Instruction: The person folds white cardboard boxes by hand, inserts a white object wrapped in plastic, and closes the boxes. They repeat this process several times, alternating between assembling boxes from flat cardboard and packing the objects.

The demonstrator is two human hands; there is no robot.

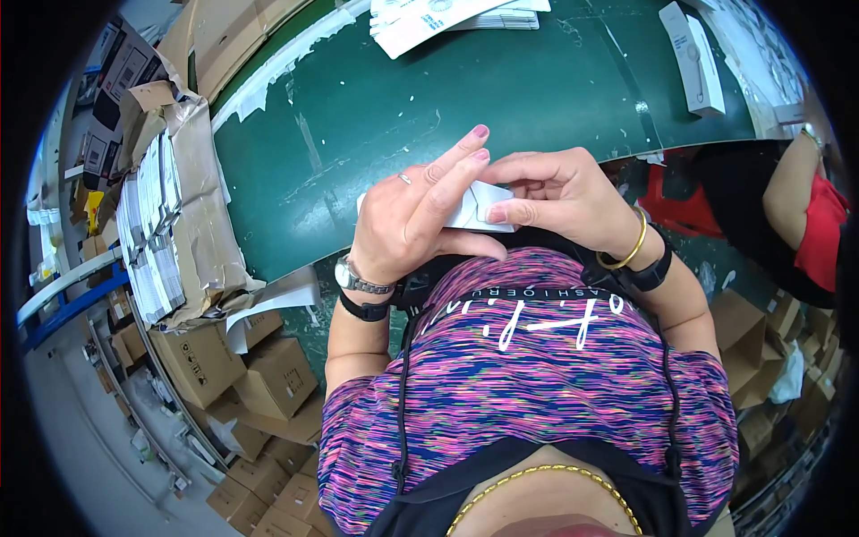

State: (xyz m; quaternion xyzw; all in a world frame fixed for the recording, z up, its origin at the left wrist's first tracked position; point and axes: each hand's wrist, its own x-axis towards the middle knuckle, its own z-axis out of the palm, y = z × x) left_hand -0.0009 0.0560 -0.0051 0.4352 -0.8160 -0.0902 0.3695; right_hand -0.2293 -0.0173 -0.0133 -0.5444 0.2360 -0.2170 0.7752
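A small white cardboard box (483, 199) is between my hands, just above the near edge of the green table (358, 116). My left hand (407, 213) lies over the box with its fingers stretched across it and the thumb below, gripping it. At the box's right end, my right hand (564, 192) is closed, thumb on the white card and fingers curled behind. Most of the box is covered by the left hand, so its full length is hidden.
Flat white cartons (447, 18) lie stacked at the table's far edge. Another white box (693, 63) lies at the far right. A torn carton (210, 206) holds folded white boxes on the left. Brown boxes (277, 376) stand below. Another person's arm (792, 192) shows at right.
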